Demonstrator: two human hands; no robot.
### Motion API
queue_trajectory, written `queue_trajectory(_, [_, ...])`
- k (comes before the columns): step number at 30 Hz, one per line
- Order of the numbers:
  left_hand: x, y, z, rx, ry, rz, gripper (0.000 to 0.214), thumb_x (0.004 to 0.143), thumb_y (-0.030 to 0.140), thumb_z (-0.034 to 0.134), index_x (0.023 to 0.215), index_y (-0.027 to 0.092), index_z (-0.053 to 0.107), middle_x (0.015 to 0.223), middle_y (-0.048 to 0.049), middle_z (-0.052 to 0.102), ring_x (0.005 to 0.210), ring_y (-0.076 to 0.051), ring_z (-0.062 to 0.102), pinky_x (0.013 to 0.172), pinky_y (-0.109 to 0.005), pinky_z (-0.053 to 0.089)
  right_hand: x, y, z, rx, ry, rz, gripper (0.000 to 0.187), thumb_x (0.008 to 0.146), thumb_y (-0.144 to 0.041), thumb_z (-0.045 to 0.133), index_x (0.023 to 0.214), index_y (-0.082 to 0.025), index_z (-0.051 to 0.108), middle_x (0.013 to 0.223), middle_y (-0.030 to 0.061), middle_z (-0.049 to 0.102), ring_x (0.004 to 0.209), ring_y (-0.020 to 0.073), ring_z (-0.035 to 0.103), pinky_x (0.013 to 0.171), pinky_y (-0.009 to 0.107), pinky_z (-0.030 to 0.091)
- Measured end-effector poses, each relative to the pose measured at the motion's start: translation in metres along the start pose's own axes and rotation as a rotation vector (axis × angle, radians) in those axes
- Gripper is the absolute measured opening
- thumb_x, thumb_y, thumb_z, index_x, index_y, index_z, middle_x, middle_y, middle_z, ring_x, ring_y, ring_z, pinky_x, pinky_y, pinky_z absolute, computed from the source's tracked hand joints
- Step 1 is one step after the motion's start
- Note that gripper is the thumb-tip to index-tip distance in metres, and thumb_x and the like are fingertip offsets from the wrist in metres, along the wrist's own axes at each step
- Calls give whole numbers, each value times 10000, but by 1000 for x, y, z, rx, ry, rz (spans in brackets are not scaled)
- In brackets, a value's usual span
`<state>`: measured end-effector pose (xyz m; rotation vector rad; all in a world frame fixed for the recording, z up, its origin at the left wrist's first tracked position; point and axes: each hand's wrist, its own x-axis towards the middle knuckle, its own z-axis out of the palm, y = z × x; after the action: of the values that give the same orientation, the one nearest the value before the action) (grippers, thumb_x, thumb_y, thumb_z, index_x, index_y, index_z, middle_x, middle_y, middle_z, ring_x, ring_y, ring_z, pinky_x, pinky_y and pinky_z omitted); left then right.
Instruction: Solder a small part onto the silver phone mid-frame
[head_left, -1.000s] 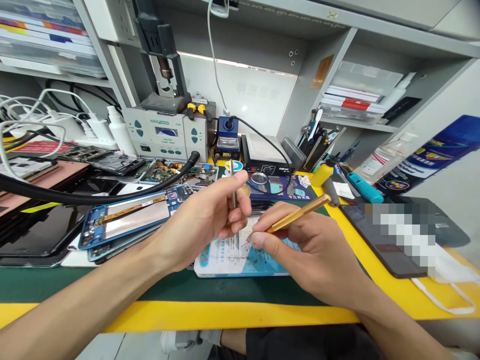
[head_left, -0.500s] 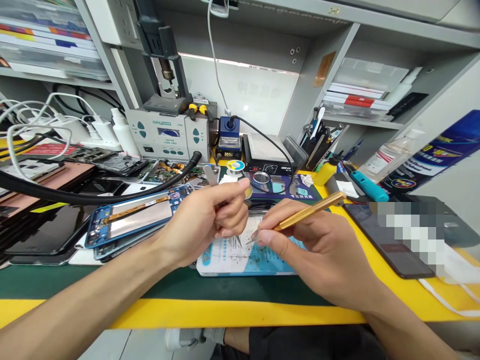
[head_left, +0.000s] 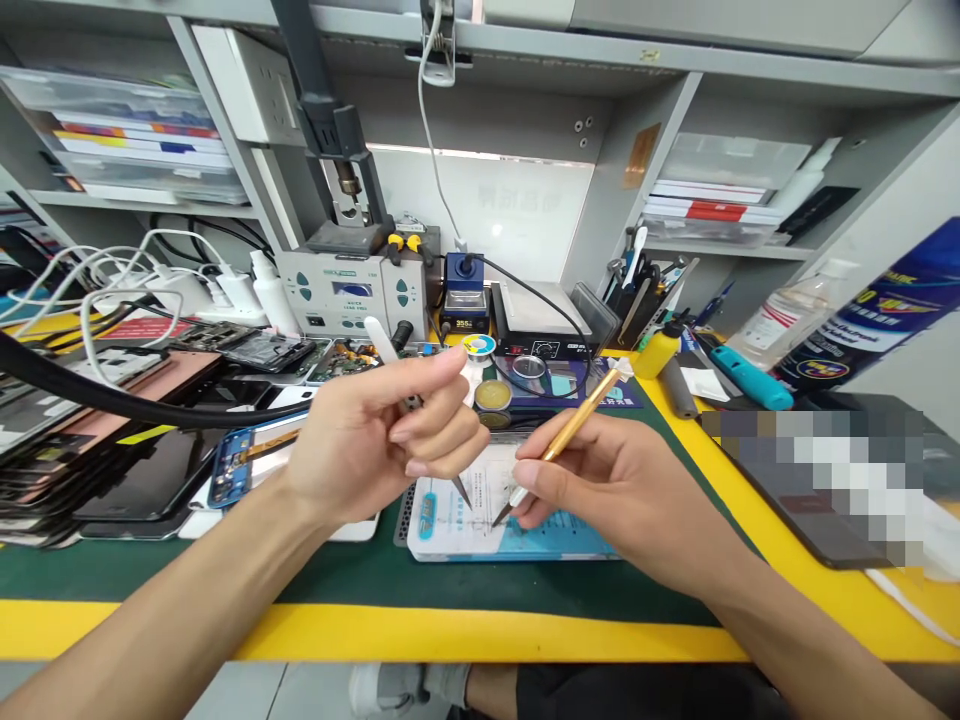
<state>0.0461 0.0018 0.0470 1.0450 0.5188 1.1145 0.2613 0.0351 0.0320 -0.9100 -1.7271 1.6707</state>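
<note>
My left hand point(head_left: 397, 425) is closed around tweezers point(head_left: 382, 340); their pale rear end sticks up above the fist and a dark pointed tip comes out below. In my right hand point(head_left: 607, 490), a craft knife point(head_left: 581, 412) with a gold handle is pinched like a pen, its dark blade slanting down to the left. Both tips are close together over a blue-and-white printed box or pad point(head_left: 450, 540) on the green mat point(head_left: 360, 585). Whether either tip touches its surface, I cannot tell. A small pale piece seems to lie there, too small to name.
Stacked phones and phone parts point(head_left: 150, 480) crowd the left, under a thick black hose point(head_left: 150, 395). Behind stand a rework station point(head_left: 352, 290), a solder spool point(head_left: 480, 345) and a hot plate point(head_left: 540, 310). To the right are a yellow bottle point(head_left: 660, 345) and a dark phone point(head_left: 795, 490).
The view has shifted slightly. My left hand has turned, showing more of the tweezers. The knife now stands steeper, with its blade lower and nearer the printed surface.
</note>
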Motion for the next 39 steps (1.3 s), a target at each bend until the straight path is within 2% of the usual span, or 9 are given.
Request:
queue_trajectory(4, [-1,5,-1,72,10,13,541,1064,273,327,532,184,303,486,33,231,472,-111,227,520,-298,231,3,3,4,-33,4,42,231,820,-287,881,878,-162,695,722,8,773,650,165,776,648,246,651])
queue_trajectory(10, [-4,3,2,122,34,-16,541,1046,289,385,521,194,292,472,34,220,464,-116,216,511,-321,215,6,4,10,-55,17,61,198,853,-277,835,863,-162,675,688,7,764,638,154,768,623,227,637])
queue_trajectory(17, [-2,5,5,146,58,-15,545,1016,282,455,510,196,271,457,36,199,447,-109,204,491,-317,202,9,4,11,-47,24,68,256,805,-303,884,858,-165,674,672,-4,753,596,153,749,593,237,629])
queue_trajectory(34, [-3,5,4,142,72,-44,548,1009,306,466,510,195,268,451,30,209,444,-105,205,488,-308,206,16,3,12,-141,-2,144,139,954,-275,698,877,-172,645,631,0,744,550,139,727,581,237,581])
queue_trajectory(39, [-2,6,6,149,70,-44,544,1003,304,469,512,197,263,455,33,202,446,-105,197,489,-313,201,14,4,11,-126,-15,136,138,906,-268,746,868,-172,655,636,-4,739,560,141,722,588,242,579])
